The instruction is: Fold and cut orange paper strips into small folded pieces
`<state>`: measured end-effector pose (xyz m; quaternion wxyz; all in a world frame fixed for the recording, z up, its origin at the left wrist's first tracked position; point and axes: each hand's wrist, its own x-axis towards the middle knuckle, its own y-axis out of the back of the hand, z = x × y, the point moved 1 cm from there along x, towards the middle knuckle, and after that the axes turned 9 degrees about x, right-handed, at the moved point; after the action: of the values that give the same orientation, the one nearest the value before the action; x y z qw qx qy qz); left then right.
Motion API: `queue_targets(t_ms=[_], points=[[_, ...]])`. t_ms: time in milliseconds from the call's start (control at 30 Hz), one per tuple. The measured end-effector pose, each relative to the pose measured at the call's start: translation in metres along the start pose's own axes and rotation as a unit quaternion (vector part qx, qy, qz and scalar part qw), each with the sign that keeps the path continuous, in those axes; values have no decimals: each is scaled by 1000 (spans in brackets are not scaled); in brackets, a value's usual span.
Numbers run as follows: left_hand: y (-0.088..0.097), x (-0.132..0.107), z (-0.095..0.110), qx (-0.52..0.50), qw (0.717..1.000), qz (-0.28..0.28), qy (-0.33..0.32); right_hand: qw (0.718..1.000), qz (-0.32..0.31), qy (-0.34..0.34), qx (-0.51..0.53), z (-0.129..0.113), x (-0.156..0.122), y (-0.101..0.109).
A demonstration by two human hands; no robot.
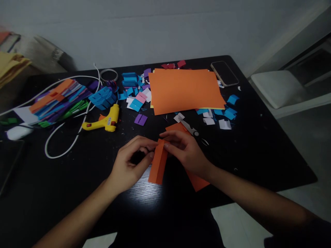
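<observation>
Between my two hands is a folded orange paper strip (158,163), creased lengthwise and slanting toward me. My left hand (133,160) pinches its left edge near the top, thumb and fingers closed on the paper. The thumb and fingers of my right hand (187,151) grip the upper right edge of the same strip. Under my right hand lies another orange paper piece (198,181), flat on the black table and partly covered by the hand. Scissors (190,129) rest just beyond my right hand, their blades over a small paper scrap.
A stack of orange sheets (187,89) lies at the back middle, with blue, white and purple scraps around it. A phone (224,73) is at the back right. Left are a yellow glue gun (104,120), a looping white cable (48,148) and bundled colored strips (58,100).
</observation>
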<state>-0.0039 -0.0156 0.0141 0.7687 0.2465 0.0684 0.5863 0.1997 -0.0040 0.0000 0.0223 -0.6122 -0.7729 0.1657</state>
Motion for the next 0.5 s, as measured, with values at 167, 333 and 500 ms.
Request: queue_targets(t_ms=[167,333,500], points=[[-2,3,-1,44,999,-4,-29,1000,3,-24,15,2,1,0],[-2,3,-4,66,997,11,-27,999,-6,-42,34,0,-1,-3],[-2,2,-6,72,997,21,-17,998,-12,-43,46,-2,-3,-4]])
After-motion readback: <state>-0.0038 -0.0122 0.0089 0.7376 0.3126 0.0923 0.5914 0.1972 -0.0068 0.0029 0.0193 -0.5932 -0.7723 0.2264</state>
